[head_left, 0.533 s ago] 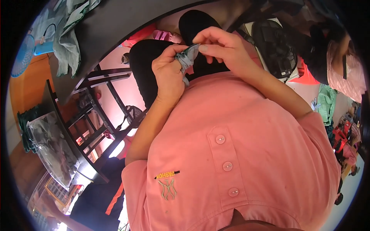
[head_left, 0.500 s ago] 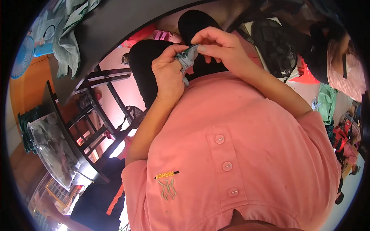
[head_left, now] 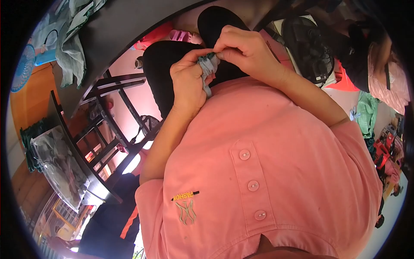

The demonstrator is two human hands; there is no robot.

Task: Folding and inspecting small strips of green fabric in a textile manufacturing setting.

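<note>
Above my lap, a small piece of thin grey cloth with a dark green edge (head_left: 208, 65) is bunched up. My left hand (head_left: 188, 82) is closed around it, and its folds hang down past the palm. My right hand (head_left: 246, 51) pinches the green edge at the top with thumb and forefinger, close against the left fingertips. The finer detail at the pinch is too small to make out.
A black table (head_left: 116, 32) curves across the upper left, with pale green-edged cloth (head_left: 71, 60) over it. Black stools (head_left: 108, 116) stand at the left. A black bag (head_left: 308, 54) lies at upper right; a person in dark clothing (head_left: 110, 220) is at lower left.
My right fingertips have moved slightly left, closer to my left hand. The cloth's green edge, stretched out between the hands before, is now gathered more tightly.
</note>
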